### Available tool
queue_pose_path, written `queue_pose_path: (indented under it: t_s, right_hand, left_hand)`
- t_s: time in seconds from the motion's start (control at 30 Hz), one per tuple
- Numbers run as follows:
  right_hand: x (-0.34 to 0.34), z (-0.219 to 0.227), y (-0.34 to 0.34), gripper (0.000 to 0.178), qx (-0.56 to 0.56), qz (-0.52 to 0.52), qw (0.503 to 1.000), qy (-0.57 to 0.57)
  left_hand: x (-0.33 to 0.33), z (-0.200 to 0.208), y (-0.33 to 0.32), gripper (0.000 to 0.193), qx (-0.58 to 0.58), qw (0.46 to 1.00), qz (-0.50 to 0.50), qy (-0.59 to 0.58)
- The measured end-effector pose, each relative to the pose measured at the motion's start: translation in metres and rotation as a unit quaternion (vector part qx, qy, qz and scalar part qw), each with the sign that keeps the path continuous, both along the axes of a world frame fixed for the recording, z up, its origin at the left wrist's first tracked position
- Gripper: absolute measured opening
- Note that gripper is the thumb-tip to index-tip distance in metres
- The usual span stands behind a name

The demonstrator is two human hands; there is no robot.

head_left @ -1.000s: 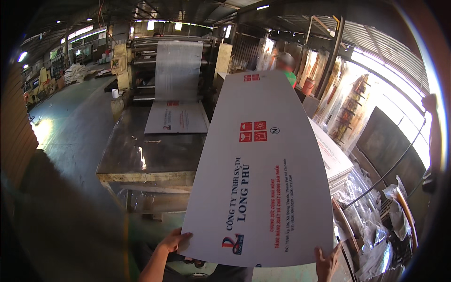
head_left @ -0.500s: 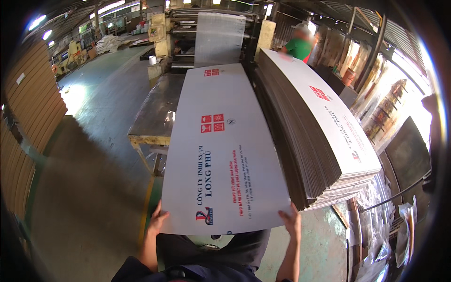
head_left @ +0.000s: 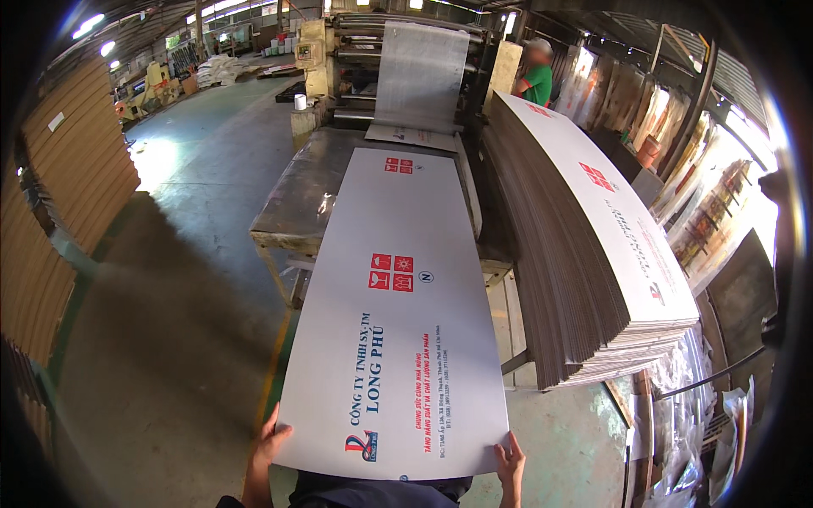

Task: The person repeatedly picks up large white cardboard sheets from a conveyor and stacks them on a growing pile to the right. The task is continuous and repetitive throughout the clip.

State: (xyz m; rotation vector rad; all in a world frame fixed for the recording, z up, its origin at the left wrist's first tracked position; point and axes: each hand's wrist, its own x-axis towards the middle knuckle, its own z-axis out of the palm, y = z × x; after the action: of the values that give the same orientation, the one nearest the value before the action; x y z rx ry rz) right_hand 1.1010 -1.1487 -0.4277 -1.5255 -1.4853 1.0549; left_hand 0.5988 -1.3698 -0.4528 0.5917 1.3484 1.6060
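One big workshop hall spread around the work, its grey floor marked by one yellow line near the left hand. Thumb and fingers of that hand were clamped on one edge of one white printed sheet, close to the near corner; the right hand gripped the same sheet by the opposite near corner, some of its fingers hidden. The sheet stretched straight ahead between the two hands, over one metal table; whether its far end touched the metal could not be told. It bore two groups of four red squares, one circle beside each.

Past its far end lay one second panel, in front of one roller machine with one strip of translucent film. To the right stood one tall stack of sheets, too many to count, and behind it one co-worker in green. Farther right was one orange bucket; far left, one pile of brown boards.
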Motion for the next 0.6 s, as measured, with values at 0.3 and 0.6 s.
queue_pose_path:
  t_s: [0.3, 0.6]
  right_hand:
    - [-0.089, 0.009, 0.163, 0.051, 0.072, -0.012, 0.981, -0.182]
    - [-0.154, -0.031, 0.288, 0.04, 0.133, -0.026, 0.988, -0.073]
  left_hand:
    - [-0.1, -0.015, 0.179, 0.075, -0.056, 0.995, -0.002, 0.076]
    - [-0.155, -0.058, 0.3, 0.073, -0.028, 0.997, 0.016, 0.075]
